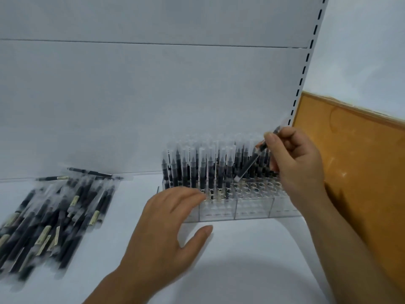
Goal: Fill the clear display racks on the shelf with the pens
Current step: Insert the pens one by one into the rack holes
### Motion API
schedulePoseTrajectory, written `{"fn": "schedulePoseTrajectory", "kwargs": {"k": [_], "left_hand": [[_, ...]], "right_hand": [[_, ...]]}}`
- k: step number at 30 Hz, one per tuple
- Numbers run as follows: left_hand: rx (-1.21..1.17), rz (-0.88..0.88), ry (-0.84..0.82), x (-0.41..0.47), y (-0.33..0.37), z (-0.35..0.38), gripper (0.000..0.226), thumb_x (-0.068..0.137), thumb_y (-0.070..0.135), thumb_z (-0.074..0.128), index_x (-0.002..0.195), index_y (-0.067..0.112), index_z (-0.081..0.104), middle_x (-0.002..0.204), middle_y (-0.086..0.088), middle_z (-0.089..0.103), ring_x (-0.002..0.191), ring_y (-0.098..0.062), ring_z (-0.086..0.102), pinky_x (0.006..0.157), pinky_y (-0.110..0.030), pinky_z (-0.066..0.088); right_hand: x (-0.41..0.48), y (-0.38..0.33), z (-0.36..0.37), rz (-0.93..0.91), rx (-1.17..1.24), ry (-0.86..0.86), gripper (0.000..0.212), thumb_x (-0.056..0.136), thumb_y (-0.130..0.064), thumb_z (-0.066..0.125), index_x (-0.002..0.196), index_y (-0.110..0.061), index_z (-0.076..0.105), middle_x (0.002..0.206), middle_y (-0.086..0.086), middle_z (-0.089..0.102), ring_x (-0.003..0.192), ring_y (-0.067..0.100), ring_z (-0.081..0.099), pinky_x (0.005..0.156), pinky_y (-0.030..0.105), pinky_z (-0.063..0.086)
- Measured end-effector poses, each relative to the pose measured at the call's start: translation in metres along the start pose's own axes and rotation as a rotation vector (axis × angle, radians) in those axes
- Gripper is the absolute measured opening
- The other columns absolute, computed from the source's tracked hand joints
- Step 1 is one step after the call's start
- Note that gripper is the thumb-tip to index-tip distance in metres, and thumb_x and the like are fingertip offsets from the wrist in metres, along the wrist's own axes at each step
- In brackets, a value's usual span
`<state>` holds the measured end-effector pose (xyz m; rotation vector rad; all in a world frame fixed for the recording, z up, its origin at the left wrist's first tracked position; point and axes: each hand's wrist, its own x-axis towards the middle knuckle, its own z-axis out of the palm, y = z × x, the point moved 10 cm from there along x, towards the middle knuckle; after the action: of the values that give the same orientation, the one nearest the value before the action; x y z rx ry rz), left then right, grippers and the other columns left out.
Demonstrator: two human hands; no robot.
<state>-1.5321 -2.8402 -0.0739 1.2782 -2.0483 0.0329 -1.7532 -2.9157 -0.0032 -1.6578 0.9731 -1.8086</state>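
Note:
A clear display rack [252, 208] stands on the white shelf [241, 260] against the back panel. Several black pens with clear caps [197, 167] stand upright in its back and left holes; the front right holes show open rings. My right hand [293, 163] pinches one black pen [252, 161], tilted, its lower end just above the rack's right holes. My left hand [166, 229] lies with straight fingers against the rack's front left corner, thumb spread out on the shelf.
A loose pile of black pens [54, 216] lies on the shelf at the left. A slotted white upright [306, 62] bounds the shelf on the right, with an orange wooden board [361, 172] beyond it.

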Motion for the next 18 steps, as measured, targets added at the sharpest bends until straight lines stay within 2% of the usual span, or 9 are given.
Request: {"fn": "schedulePoseTrajectory", "kwargs": {"k": [2, 4, 6, 9, 12, 15, 18], "left_hand": [[0.088, -0.026, -0.109, -0.003, -0.005, 0.015, 0.058, 0.087, 0.057, 0.052, 0.139, 0.033, 0.049, 0.144, 0.017, 0.044, 0.136, -0.007, 0.034, 0.114, -0.024, 0.015], [0.17, -0.039, -0.17, -0.005, -0.008, 0.024, 0.063, 0.086, 0.06, 0.048, 0.143, 0.034, 0.043, 0.148, 0.016, 0.04, 0.139, -0.01, 0.032, 0.115, -0.029, 0.014], [0.191, -0.057, -0.193, -0.004, -0.011, 0.025, 0.063, 0.086, 0.06, 0.045, 0.144, 0.034, 0.042, 0.147, 0.016, 0.042, 0.138, -0.01, 0.034, 0.113, -0.032, 0.017], [0.205, -0.067, -0.192, -0.003, -0.014, 0.023, 0.062, 0.086, 0.059, 0.043, 0.143, 0.034, 0.044, 0.145, 0.014, 0.046, 0.136, -0.011, 0.038, 0.112, -0.031, 0.019], [0.228, -0.078, -0.201, -0.005, -0.012, 0.021, 0.062, 0.086, 0.058, 0.043, 0.143, 0.033, 0.045, 0.144, 0.013, 0.047, 0.135, -0.012, 0.04, 0.111, -0.03, 0.018], [0.183, -0.08, -0.217, -0.006, -0.012, 0.02, 0.06, 0.087, 0.055, 0.048, 0.143, 0.033, 0.044, 0.146, 0.013, 0.044, 0.137, -0.011, 0.036, 0.112, -0.028, 0.015], [0.16, -0.065, -0.218, -0.006, -0.012, 0.018, 0.06, 0.088, 0.053, 0.047, 0.144, 0.034, 0.042, 0.148, 0.015, 0.041, 0.139, -0.009, 0.03, 0.113, -0.023, 0.007]], "right_hand": [[0.0, 0.005, -0.002, -0.024, -0.12, 0.011, 0.005, 0.092, -0.022, 0.062, 0.088, -0.02, 0.061, 0.064, 0.001, 0.058, 0.051, 0.017, 0.05, 0.046, 0.031, 0.043], [0.0, 0.009, 0.002, -0.053, -0.208, -0.018, 0.005, 0.092, -0.025, 0.063, 0.088, -0.026, 0.061, 0.067, 0.01, 0.057, 0.055, 0.029, 0.049, 0.048, 0.038, 0.042], [-0.001, 0.012, 0.008, -0.084, -0.268, -0.053, 0.005, 0.091, -0.028, 0.064, 0.088, -0.03, 0.06, 0.065, 0.006, 0.057, 0.054, 0.023, 0.047, 0.048, 0.035, 0.04], [-0.003, 0.016, 0.014, -0.111, -0.332, -0.089, 0.006, 0.089, -0.029, 0.066, 0.086, -0.03, 0.061, 0.062, -0.002, 0.056, 0.052, 0.01, 0.045, 0.049, 0.021, 0.038], [-0.008, 0.028, 0.027, -0.071, -0.427, -0.192, 0.009, 0.088, -0.031, 0.068, 0.085, -0.025, 0.062, 0.061, -0.004, 0.057, 0.051, 0.011, 0.047, 0.051, 0.015, 0.039], [-0.016, 0.038, 0.04, -0.009, -0.542, -0.298, 0.01, 0.086, -0.034, 0.069, 0.084, -0.031, 0.06, 0.068, -0.014, 0.061, 0.055, 0.014, 0.053, 0.053, 0.018, 0.046], [-0.017, 0.036, 0.041, 0.009, -0.606, -0.289, 0.011, 0.087, -0.036, 0.068, 0.084, -0.031, 0.059, 0.07, -0.016, 0.062, 0.056, 0.008, 0.054, 0.055, 0.022, 0.046]]}}
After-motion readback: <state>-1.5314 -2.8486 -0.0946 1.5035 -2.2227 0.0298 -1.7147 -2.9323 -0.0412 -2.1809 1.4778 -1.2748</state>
